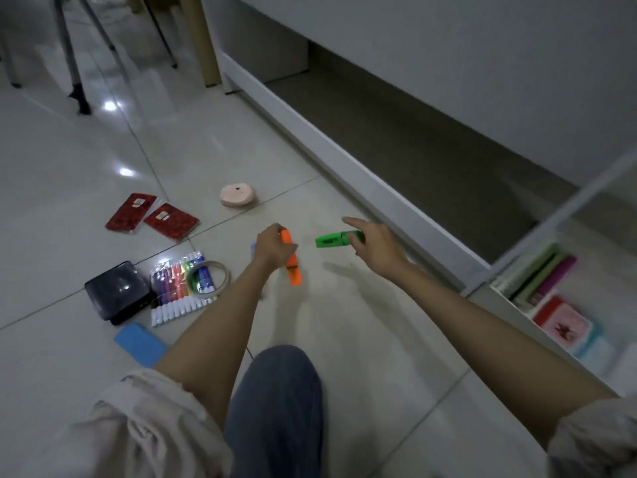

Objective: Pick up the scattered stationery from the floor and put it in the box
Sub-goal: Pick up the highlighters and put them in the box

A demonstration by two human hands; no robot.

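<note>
Nearest us we note a knee in blue denim (275, 401) between two pale rolled sleeves (144, 419), both forearms reaching forward over the tiled floor (362, 322). To our right, the clear box (517, 267) stands just beside the white furniture base, already holding a stack of notebooks (537, 274) and a red-and-teal card packet (565, 326). To our left, near the elbow, a blue pad (138, 343) lies flat; just beyond it a dark glossy case (117, 291) sits touching a pack of coloured markers (179, 291), with a roll of clear tape (210, 276) lying on top of the pack. Further out, the left hand (272, 248) has its fingers curled round an orange highlighter (292, 262), held above the floor with its lower end pointing back toward us. The right hand (375, 246) pinches a green highlighter (336, 239) by one end, forefinger stretched out straight, the pen pointing left toward the other hand but apart from it. We see a small bluish thing just behind the left hand, too hidden to tell. Beyond, two red glittery notebooks (151, 217) lie side by side, touching, and a pink round object (238, 194) rests on the tiles. Farthest, chair legs (77, 63) and a wooden post (203, 39)
</note>
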